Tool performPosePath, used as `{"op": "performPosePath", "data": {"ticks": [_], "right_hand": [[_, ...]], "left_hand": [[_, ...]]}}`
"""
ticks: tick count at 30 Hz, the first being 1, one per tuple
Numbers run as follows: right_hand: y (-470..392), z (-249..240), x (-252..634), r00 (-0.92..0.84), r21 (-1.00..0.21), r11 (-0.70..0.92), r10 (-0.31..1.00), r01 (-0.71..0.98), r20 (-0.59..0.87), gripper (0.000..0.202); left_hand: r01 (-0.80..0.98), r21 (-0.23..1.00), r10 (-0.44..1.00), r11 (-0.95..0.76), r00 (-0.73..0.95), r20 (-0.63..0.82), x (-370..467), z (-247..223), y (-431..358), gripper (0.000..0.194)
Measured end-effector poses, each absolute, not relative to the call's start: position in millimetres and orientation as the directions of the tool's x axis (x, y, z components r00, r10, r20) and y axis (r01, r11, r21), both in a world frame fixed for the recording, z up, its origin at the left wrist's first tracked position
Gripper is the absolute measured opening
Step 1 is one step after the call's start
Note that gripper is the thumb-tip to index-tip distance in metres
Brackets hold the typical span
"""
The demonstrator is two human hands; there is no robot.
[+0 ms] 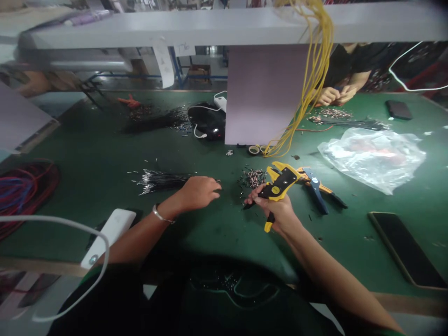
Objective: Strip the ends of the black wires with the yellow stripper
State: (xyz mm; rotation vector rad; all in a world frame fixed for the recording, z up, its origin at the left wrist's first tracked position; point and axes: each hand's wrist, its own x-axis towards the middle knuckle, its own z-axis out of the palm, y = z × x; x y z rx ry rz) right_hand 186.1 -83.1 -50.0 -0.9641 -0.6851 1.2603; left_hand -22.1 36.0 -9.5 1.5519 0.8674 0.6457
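Observation:
My left hand (201,192), with a bracelet at its wrist, is over the right end of a bundle of thin black wires (157,181) on the green table (105,154). Its fingers are bent toward the right, and what lies under them is hidden. My right hand (275,207) is wrapped round the handles of a yellow and black wire stripper (283,183), whose head points up. A heap of small copper-coloured pieces (255,177) lies just beyond the right fingertips. Blue and orange pliers (317,186) rest right of the stripper.
Yellow wires (320,56) hang from the shelf (196,28) beside an upright panel (264,93). A plastic bag (374,156) and phone (406,247) lie right. A white power bank (112,235) and coiled wires (28,196) are left. Another person's hands (336,95) are across the table.

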Motion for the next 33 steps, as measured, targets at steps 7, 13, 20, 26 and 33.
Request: {"op": "performPosePath", "data": {"ticks": [7,13,20,26,33], "right_hand": [[-86.2,-55.4,178.3,0.153,-0.89,-0.016,0.984,-0.456,-0.096,0.022],[-87.2,-58.6,176.6,0.122,-0.892,-0.022,0.989,-0.452,-0.086,0.02],[-86.3,-57.8,177.8,0.15,-0.901,-0.008,0.985,-0.434,-0.081,0.022],[-85.7,-63.6,179.4,0.148,-0.883,-0.013,0.984,-0.47,-0.094,0.025],[-85.2,-64.6,183.4,0.119,-0.897,-0.012,0.99,-0.441,-0.071,0.022]], "left_hand": [[0.248,0.841,0.574,-0.482,0.814,0.089,0.9,-13.5,-4.2,0.024],[0.315,0.849,0.675,-0.425,0.735,0.065,6.9,-25.5,-12.4,0.015],[0.382,0.882,0.674,-0.276,0.731,-0.106,7.0,-17.6,-10.3,0.014],[0.406,0.91,0.626,-0.078,0.73,-0.272,10.4,-15.3,-13.3,0.02],[0.394,0.918,0.676,-0.049,0.689,-0.26,7.8,-18.0,-11.3,0.022]]}}
